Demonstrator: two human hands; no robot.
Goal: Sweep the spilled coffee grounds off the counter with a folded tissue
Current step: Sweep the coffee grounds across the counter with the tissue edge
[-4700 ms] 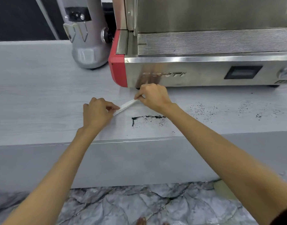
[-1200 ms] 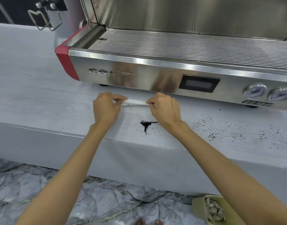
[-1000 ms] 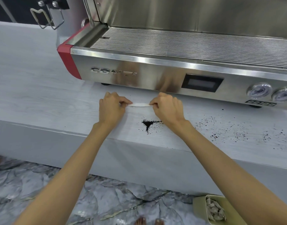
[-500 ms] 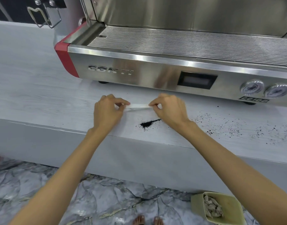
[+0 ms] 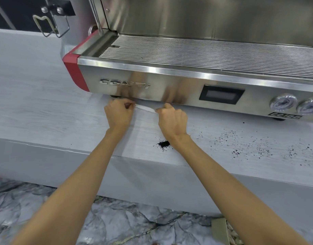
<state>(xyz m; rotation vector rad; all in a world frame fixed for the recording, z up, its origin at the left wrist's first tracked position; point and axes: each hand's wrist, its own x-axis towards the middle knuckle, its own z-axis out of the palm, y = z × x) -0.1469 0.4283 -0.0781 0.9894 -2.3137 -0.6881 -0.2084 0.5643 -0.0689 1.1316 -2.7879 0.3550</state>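
A folded white tissue [image 5: 145, 108] is stretched as a narrow strip between my two hands, just in front of the espresso machine's base. My left hand [image 5: 118, 114] pinches its left end and my right hand [image 5: 172, 122] pinches its right end. A small dark heap of coffee grounds [image 5: 163, 143] lies on the pale counter [image 5: 46, 110] near the front edge, beside my right wrist. Scattered coffee specks [image 5: 258, 147] spread over the counter to the right. The tissue is well behind the heap, apart from it.
The steel espresso machine [image 5: 187, 82] with a red corner fills the back of the counter. A grinder [image 5: 63, 23] stands at the back left. A beige bin [image 5: 221, 230] sits on the marble floor at lower right. The counter's front edge runs just below the heap.
Both hands have carried the tissue away from me, up against the machine's base. The grounds, once a streak, are now a tighter small heap nearer the counter's edge.
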